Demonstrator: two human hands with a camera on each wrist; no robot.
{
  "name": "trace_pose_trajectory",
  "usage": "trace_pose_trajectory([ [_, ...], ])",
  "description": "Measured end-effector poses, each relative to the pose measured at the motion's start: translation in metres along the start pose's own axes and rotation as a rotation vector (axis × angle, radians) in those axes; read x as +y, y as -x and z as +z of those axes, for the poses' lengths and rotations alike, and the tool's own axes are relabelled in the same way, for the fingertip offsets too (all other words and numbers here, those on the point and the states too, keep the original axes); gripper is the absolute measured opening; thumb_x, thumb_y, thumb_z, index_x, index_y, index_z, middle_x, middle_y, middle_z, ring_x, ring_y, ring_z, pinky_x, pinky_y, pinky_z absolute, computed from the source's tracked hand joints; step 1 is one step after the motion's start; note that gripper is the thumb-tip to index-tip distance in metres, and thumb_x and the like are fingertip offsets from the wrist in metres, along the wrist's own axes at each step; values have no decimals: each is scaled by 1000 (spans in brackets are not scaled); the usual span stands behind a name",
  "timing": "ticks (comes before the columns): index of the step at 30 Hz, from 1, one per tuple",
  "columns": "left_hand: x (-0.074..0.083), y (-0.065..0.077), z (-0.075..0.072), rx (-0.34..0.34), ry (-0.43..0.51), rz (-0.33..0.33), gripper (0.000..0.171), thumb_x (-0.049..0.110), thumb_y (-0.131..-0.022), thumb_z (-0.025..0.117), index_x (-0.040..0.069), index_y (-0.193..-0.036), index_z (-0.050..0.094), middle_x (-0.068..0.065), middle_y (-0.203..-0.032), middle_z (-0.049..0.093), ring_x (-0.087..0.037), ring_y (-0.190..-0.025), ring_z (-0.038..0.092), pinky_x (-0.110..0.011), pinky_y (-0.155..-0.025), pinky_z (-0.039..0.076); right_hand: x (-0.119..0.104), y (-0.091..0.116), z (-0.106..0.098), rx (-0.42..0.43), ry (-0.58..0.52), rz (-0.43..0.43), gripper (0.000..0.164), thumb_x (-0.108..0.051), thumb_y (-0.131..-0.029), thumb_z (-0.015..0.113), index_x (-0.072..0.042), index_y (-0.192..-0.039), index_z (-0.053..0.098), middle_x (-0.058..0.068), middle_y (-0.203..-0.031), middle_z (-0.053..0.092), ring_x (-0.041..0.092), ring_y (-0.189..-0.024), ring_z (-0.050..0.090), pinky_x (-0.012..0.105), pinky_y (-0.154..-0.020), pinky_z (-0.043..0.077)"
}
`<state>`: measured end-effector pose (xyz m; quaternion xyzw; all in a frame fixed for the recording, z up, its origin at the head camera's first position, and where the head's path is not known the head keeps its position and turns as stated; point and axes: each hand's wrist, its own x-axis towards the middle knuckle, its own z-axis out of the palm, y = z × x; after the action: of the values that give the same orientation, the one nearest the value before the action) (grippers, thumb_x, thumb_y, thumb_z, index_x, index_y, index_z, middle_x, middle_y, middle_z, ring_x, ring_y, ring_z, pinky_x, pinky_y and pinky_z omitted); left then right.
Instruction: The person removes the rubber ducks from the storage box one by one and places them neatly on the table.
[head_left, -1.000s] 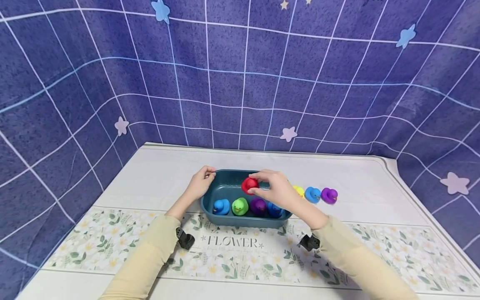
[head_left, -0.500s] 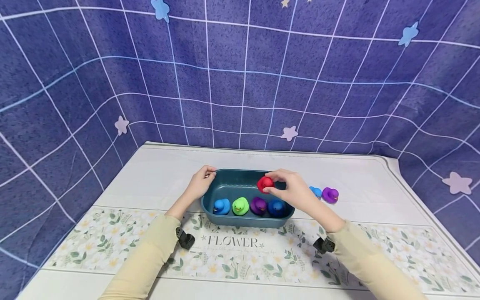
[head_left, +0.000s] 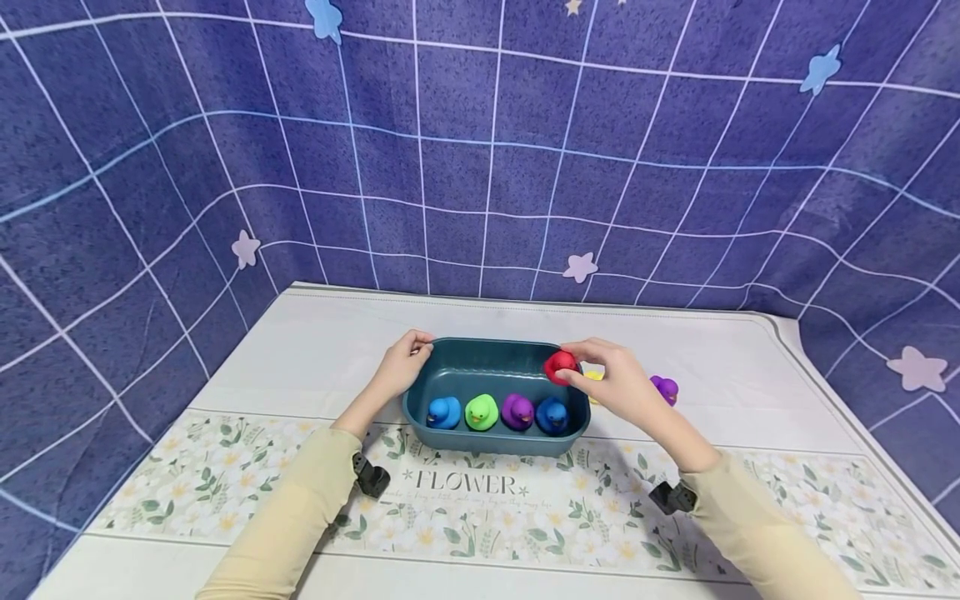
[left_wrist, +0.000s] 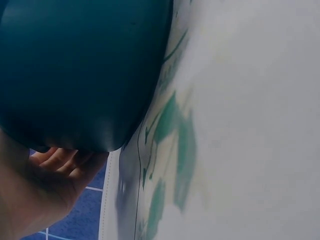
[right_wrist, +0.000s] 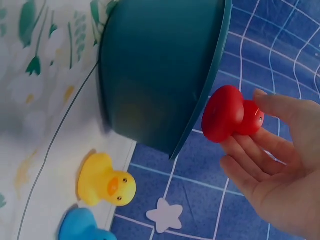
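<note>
My right hand (head_left: 622,387) pinches a red rubber duck (head_left: 560,367) between thumb and fingertips, over the back right corner of a dark teal basin (head_left: 480,443). In the right wrist view, the red duck is raised near the basin's rim. My left hand (head_left: 401,367) holds the basin's rim at the back left corner. Along the basin's front side, inside, stand a light blue duck (head_left: 444,412), a green duck (head_left: 482,412), a purple duck (head_left: 517,411) and a darker blue duck (head_left: 552,415).
Right of the basin, a yellow duck (right_wrist: 102,180), a blue duck (right_wrist: 80,227) and another purple duck (head_left: 665,389) stand on the white table mat (head_left: 345,321). The right hand hides the blue one from the head view. A blue star-patterned curtain (head_left: 480,167) hangs behind the table.
My right hand has carried the red duck rightward, from above the basin's middle to its back right corner. My left hand has stayed at the rim.
</note>
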<state>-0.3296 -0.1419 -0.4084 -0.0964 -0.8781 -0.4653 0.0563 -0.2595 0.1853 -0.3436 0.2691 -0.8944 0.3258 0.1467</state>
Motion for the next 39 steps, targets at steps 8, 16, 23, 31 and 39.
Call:
trace_pose_trajectory([
  [8,0,1,0,-5,-2,1,27,15,-99,44,0,-120,52,-21,-119,60,-34,-113,55,-44,-95,45,9,8,-6,32,21,19,38,-18,-80,75,-1,-113,66,10,-103,69,28,-98,65,46,-88,51],
  [16,-1,1,1,2,5,-2,27,15,-99,45,1,-120,53,-21,-118,60,-33,-113,55,-44,-95,45,20,15,-12,26,40,81,40,-18,-80,75,-2,-114,65,13,-104,70,29,-96,66,43,-78,55],
  [23,-1,1,1,-1,2,-4,27,16,-99,45,1,-120,53,-20,-119,60,-33,-114,54,-44,-96,45,32,20,-15,28,20,85,37,-11,-80,74,1,-113,64,16,-104,69,32,-95,66,46,-81,54],
  [31,-3,-1,2,5,-1,-4,27,16,-99,45,1,-120,53,-20,-118,60,-33,-113,55,-44,-96,44,44,25,-24,57,48,79,37,-7,-78,75,4,-111,64,18,-100,70,33,-92,67,47,-83,53],
  [39,-3,-2,2,2,-1,-8,27,16,-99,45,1,-120,53,-20,-118,61,-32,-113,55,-43,-96,45,59,33,-33,78,73,123,35,-5,-79,72,6,-111,63,22,-100,69,37,-90,66,46,-78,53],
])
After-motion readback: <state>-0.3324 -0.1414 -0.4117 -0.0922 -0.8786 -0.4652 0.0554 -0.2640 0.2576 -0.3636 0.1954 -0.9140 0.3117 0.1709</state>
